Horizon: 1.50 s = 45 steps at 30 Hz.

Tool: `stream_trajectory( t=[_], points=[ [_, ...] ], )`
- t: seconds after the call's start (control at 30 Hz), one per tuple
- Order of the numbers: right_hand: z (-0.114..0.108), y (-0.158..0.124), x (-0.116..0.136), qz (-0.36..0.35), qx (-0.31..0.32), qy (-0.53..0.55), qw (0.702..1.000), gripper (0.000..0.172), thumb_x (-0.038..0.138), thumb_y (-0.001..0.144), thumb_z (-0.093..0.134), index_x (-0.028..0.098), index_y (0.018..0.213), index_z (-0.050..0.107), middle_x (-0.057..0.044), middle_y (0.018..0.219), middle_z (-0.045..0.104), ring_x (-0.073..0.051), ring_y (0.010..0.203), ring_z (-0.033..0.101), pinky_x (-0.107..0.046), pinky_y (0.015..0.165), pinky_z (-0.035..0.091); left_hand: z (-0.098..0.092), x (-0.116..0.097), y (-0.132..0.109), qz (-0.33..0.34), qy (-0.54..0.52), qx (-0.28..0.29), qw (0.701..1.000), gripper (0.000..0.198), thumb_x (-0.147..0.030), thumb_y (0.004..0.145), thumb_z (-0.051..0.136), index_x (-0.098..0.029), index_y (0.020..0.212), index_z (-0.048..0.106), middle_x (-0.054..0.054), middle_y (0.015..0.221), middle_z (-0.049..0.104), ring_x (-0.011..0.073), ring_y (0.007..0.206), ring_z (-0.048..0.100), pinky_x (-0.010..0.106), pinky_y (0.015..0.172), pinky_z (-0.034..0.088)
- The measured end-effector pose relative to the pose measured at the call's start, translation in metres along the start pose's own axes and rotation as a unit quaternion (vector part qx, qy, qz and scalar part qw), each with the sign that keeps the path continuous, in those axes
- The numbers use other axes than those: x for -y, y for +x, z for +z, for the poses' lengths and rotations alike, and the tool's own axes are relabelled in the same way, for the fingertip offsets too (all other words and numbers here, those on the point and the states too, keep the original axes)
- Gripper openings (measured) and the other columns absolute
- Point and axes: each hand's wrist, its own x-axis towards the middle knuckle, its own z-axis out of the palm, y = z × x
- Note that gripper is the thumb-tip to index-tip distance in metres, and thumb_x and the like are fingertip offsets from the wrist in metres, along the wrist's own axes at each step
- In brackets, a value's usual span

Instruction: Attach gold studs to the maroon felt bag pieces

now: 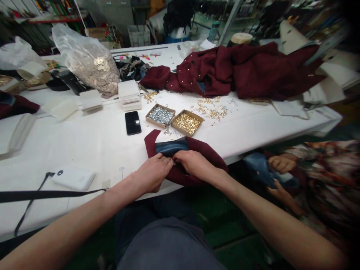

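Observation:
A maroon cloth piece with a dark blue inner side lies at the table's near edge, partly hanging over it. My left hand is closed on its near part, fingers bent and pressed to the fabric. Close beside it, my right hand pinches the same cloth, its fingertips almost touching the left ones. Whatever small part may sit between the fingers is hidden. Just beyond the cloth stand a shallow box of silver metal pieces and a box of gold ones.
Loose gold pieces are scattered behind the boxes. A black phone, stacked white cards, a filled clear bag and a white device with a strap lie leftward. Maroon garments are heaped behind. A co-worker's hands hold cloth at right.

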Motion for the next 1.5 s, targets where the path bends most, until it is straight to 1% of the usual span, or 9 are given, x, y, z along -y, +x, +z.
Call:
stream_trajectory(
  t=[0.13, 0.37, 0.6, 0.77, 0.87, 0.97, 1.13, 1.27, 1.5],
  points=[
    [-0.019, -0.001, 0.003, 0.013, 0.069, -0.092, 0.993, 0.024, 0.01, 0.101, 0.061, 0.025, 0.107, 0.079, -0.007, 0.109, 0.084, -0.028, 0.1, 0.078, -0.031, 0.075, 0.043, -0.007, 0.007, -0.003, 0.003, -0.045, 0.009, 0.999, 0.047, -0.019, 0.094, 0.063, -0.009, 0.14, 0.065, 0.02, 0.142, 0.073, 0.0304, 0.135, 0.067, 0.041, 0.12, 0.04],
    [-0.031, 0.001, 0.005, 0.024, 0.115, -0.092, 0.989, 0.02, 0.021, 0.104, 0.067, 0.028, 0.105, 0.086, -0.008, 0.102, 0.084, -0.027, 0.091, 0.077, -0.033, 0.074, 0.04, 0.0, 0.012, 0.001, 0.017, 0.002, 0.0, 1.0, 0.055, -0.022, 0.087, 0.073, -0.01, 0.141, 0.066, 0.021, 0.146, 0.071, 0.0346, 0.141, 0.061, 0.046, 0.122, 0.034],
    [-0.028, -0.014, 0.026, -0.136, 0.127, -0.138, 0.973, 0.027, 0.011, 0.106, 0.06, 0.02, 0.093, 0.082, -0.011, 0.094, 0.081, -0.027, 0.093, 0.07, -0.036, 0.085, 0.041, -0.002, 0.016, 0.004, 0.023, -0.045, 0.013, 0.999, 0.043, -0.026, 0.09, 0.072, -0.013, 0.131, 0.069, 0.018, 0.14, 0.074, 0.0334, 0.137, 0.065, 0.046, 0.119, 0.039],
    [-0.032, -0.027, 0.025, -0.016, 0.148, -0.119, 0.982, 0.021, 0.011, 0.102, 0.064, 0.023, 0.105, 0.081, -0.008, 0.098, 0.083, -0.026, 0.085, 0.076, -0.031, 0.072, 0.039, 0.0, 0.016, 0.014, 0.017, -0.036, 0.015, 0.999, 0.039, -0.029, 0.083, 0.075, -0.008, 0.116, 0.072, 0.022, 0.13, 0.077, 0.0371, 0.124, 0.07, 0.05, 0.115, 0.042],
    [-0.028, -0.027, 0.021, 0.088, 0.104, -0.131, 0.982, 0.025, 0.01, 0.101, 0.064, 0.021, 0.117, 0.079, -0.011, 0.1, 0.083, -0.029, 0.089, 0.079, -0.031, 0.069, 0.039, -0.005, 0.018, 0.013, 0.02, -0.047, 0.033, 0.998, 0.044, -0.028, 0.082, 0.078, -0.009, 0.121, 0.071, 0.022, 0.136, 0.076, 0.0368, 0.13, 0.069, 0.049, 0.118, 0.041],
    [-0.019, -0.021, 0.016, 0.152, 0.031, -0.108, 0.982, 0.021, 0.023, 0.111, 0.06, 0.019, 0.107, 0.08, -0.012, 0.093, 0.082, -0.029, 0.087, 0.079, -0.031, 0.071, 0.043, -0.01, 0.018, 0.009, 0.026, -0.064, 0.049, 0.996, 0.047, -0.027, 0.084, 0.08, -0.014, 0.128, 0.071, 0.02, 0.144, 0.072, 0.0352, 0.138, 0.066, 0.047, 0.12, 0.041],
    [-0.001, -0.013, 0.009, 0.04, -0.007, 0.033, 0.999, 0.018, 0.02, 0.108, 0.068, 0.025, 0.098, 0.083, -0.003, 0.1, 0.085, -0.021, 0.096, 0.079, -0.027, 0.086, 0.049, -0.006, 0.014, 0.006, 0.046, -0.043, 0.033, 0.997, 0.048, -0.015, 0.085, 0.075, -0.02, 0.132, 0.071, 0.019, 0.146, 0.07, 0.0365, 0.144, 0.061, 0.05, 0.122, 0.039],
    [0.004, -0.012, -0.001, 0.063, -0.042, 0.072, 0.995, 0.019, 0.017, 0.102, 0.072, 0.028, 0.1, 0.087, 0.001, 0.099, 0.085, -0.021, 0.094, 0.079, -0.028, 0.088, 0.051, 0.0, 0.014, 0.006, 0.045, -0.035, 0.027, 0.998, 0.048, -0.013, 0.083, 0.076, -0.022, 0.129, 0.073, 0.019, 0.145, 0.071, 0.036, 0.145, 0.061, 0.05, 0.123, 0.038],
    [0.004, -0.009, -0.012, 0.052, -0.019, 0.159, 0.986, 0.024, 0.017, 0.099, 0.073, 0.028, 0.107, 0.092, -0.001, 0.107, 0.087, -0.023, 0.102, 0.081, -0.028, 0.096, 0.057, 0.001, 0.015, 0.005, 0.055, -0.034, 0.008, 0.998, 0.043, -0.013, 0.082, 0.076, -0.021, 0.125, 0.071, 0.02, 0.141, 0.072, 0.0365, 0.142, 0.062, 0.049, 0.119, 0.04]
  ],
)
